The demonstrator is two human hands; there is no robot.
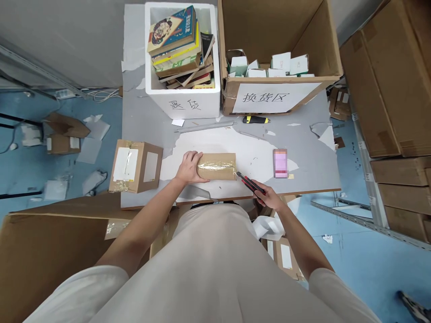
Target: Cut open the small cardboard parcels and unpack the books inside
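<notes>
A small taped cardboard box (218, 167) lies lengthwise on the table in front of me. My left hand (190, 168) grips its left end, fingers over the far side and thumb along the near side. In my right hand (267, 196) is a slim tool with red-and-black handles, which looks like pliers (248, 181). Its dark tip is at the box's right end, by the tape; whether it touches cannot be told. A black-and-yellow utility knife (256, 120) lies farther back. To the left stands a larger taped box with white labels (136, 166).
At the back of the table (310, 139) stand a white foam box (195, 105) of books and an open carton (229, 105) holding small white boxes. A phone (280, 163) lies at right. Large cartons (387, 80) are stacked on the right; another open carton (60, 255) is at lower left.
</notes>
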